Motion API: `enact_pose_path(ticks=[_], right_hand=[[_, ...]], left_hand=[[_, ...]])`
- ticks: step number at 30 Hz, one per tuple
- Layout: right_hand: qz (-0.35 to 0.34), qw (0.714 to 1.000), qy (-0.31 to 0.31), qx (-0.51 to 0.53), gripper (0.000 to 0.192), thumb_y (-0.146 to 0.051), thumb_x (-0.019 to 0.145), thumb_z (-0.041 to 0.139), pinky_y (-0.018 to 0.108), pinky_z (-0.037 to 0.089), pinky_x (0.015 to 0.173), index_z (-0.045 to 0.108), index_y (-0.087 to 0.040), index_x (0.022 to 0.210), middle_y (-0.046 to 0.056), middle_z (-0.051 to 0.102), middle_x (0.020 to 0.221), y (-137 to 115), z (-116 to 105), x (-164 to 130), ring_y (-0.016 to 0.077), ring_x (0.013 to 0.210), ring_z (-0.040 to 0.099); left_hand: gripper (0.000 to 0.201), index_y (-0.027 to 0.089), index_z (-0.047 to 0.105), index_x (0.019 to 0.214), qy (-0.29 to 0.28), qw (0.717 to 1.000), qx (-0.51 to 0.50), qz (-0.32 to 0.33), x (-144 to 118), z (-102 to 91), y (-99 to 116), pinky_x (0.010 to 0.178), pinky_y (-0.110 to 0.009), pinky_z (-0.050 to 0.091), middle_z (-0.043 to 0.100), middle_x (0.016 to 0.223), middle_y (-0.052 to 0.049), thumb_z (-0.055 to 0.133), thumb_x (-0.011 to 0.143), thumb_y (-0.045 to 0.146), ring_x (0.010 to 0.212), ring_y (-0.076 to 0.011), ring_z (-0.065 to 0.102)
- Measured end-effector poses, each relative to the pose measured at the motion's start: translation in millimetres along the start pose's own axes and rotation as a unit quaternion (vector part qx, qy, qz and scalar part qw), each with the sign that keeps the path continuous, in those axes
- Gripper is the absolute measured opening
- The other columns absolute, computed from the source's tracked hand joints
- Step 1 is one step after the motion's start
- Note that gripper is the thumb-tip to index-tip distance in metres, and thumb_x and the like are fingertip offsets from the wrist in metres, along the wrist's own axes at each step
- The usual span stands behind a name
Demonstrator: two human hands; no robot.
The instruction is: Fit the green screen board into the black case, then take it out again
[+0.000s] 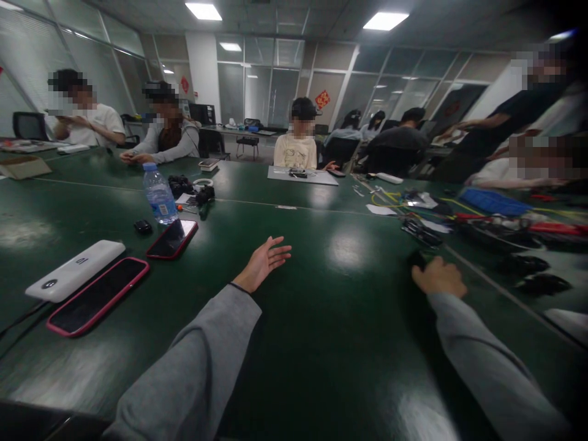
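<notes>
My left hand is held over the middle of the green table, palm turned inward and fingers loosely spread, with nothing in it. To the right, my right hand is closed around a small dark object, whose kind I cannot make out because of blur. Both forearms wear grey sleeves. A phone with a red edge lies left of my left hand. Nearer to me are a second phone in a pink-red case and a white power bank with a black cable.
A water bottle stands at the left beside black gear and a small black case. Tangled cables and a blue tray lie at the right. Across the table sits a person behind a white board; others sit around.
</notes>
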State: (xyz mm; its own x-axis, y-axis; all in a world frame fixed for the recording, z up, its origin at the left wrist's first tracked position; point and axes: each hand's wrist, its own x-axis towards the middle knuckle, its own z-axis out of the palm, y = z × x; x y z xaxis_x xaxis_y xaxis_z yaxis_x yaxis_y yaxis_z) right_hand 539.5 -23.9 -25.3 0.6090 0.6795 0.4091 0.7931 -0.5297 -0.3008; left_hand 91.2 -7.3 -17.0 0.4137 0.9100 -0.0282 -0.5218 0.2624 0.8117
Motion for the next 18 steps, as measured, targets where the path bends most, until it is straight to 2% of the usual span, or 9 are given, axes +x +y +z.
enact_pose_path(ticks=[2, 5, 7, 9, 11, 13, 15, 18], right_hand=[[-0.078, 0.996, -0.019, -0.025, 0.055, -0.039, 0.077, 0.056, 0.042, 0.039, 0.067, 0.051, -0.004, 0.119, 0.029, 0.050, 0.099, -61.7, 8.3, -30.7, 0.0346, 0.096, 0.051], [-0.257, 0.965, -0.035, 0.043, 0.053, -0.038, 0.081, 0.049, 0.040, 0.043, 0.075, 0.045, -0.011, 0.127, 0.019, 0.052, 0.102, -152.0, 13.4, -89.1, 0.0288, 0.094, 0.051], [-0.372, 0.918, -0.058, 0.123, 0.052, -0.038, 0.083, 0.047, 0.040, 0.044, 0.080, 0.042, -0.015, 0.130, 0.016, 0.052, 0.103, -200.5, 9.0, -131.4, 0.0264, 0.095, 0.051], [-0.466, 0.858, -0.096, 0.196, 0.050, -0.039, 0.085, 0.045, 0.040, 0.044, 0.083, 0.041, -0.021, 0.132, 0.012, 0.052, 0.106, -234.2, -0.9, -169.4, 0.0249, 0.097, 0.050], [-0.529, 0.803, -0.132, 0.242, 0.047, -0.043, 0.087, 0.043, 0.040, 0.044, 0.085, 0.042, -0.024, 0.130, 0.010, 0.052, 0.108, -252.4, -12.4, -197.1, 0.0239, 0.098, 0.050], [-0.554, 0.776, -0.149, 0.262, 0.047, -0.045, 0.087, 0.042, 0.041, 0.043, 0.087, 0.042, -0.024, 0.129, 0.009, 0.051, 0.112, -258.0, -20.6, -211.8, 0.0239, 0.101, 0.048], [-0.539, 0.784, -0.142, 0.273, 0.050, -0.047, 0.086, 0.044, 0.043, 0.042, 0.089, 0.040, -0.022, 0.130, 0.011, 0.048, 0.117, -256.5, -22.6, -214.9, 0.0253, 0.107, 0.046], [-0.483, 0.816, -0.126, 0.290, 0.061, -0.053, 0.081, 0.050, 0.047, 0.041, 0.090, 0.038, -0.020, 0.130, 0.013, 0.044, 0.120, -252.0, -16.1, -209.0, 0.0276, 0.111, 0.043]], left_hand=[[0.048, 0.018, 0.054, 0.119, 0.039, 0.998, 0.031, 0.038, 2.7, -7.5, 3.2, 0.095, -0.037, 0.039, 0.061, 0.115, -0.013, 0.048, 0.083, 0.050, 0.103, -0.0213, 0.058], [0.042, 0.019, 0.058, 0.112, 0.117, 0.983, 0.088, 0.110, 7.3, -21.3, 9.5, 0.094, -0.035, 0.038, 0.063, 0.112, -0.011, 0.050, 0.082, 0.047, 0.104, -0.0198, 0.058], [0.039, 0.018, 0.060, 0.108, 0.167, 0.967, 0.116, 0.151, 10.5, -30.4, 14.2, 0.091, -0.033, 0.039, 0.065, 0.109, -0.010, 0.050, 0.082, 0.045, 0.101, -0.0187, 0.059], [0.038, 0.018, 0.060, 0.106, 0.194, 0.960, 0.113, 0.165, 13.7, -38.5, 18.4, 0.087, -0.031, 0.042, 0.066, 0.106, -0.010, 0.050, 0.082, 0.045, 0.097, -0.0177, 0.061], [0.037, 0.017, 0.060, 0.106, 0.198, 0.964, 0.086, 0.153, 17.0, -45.0, 21.6, 0.081, -0.029, 0.045, 0.067, 0.102, -0.010, 0.049, 0.082, 0.044, 0.090, -0.0166, 0.063], [0.037, 0.016, 0.059, 0.105, 0.185, 0.973, 0.068, 0.119, 20.0, -49.4, 23.4, 0.077, -0.028, 0.046, 0.068, 0.097, -0.010, 0.049, 0.083, 0.043, 0.084, -0.0163, 0.064], [0.036, 0.015, 0.060, 0.105, 0.168, 0.980, 0.065, 0.089, 21.6, -51.0, 23.9, 0.075, -0.028, 0.047, 0.068, 0.095, -0.010, 0.049, 0.083, 0.042, 0.081, -0.0162, 0.065], [0.036, 0.015, 0.060, 0.106, 0.144, 0.982, 0.089, 0.088, 19.7, -48.6, 22.9, 0.077, -0.029, 0.046, 0.068, 0.096, -0.011, 0.052, 0.082, 0.041, 0.080, -0.0163, 0.065]])
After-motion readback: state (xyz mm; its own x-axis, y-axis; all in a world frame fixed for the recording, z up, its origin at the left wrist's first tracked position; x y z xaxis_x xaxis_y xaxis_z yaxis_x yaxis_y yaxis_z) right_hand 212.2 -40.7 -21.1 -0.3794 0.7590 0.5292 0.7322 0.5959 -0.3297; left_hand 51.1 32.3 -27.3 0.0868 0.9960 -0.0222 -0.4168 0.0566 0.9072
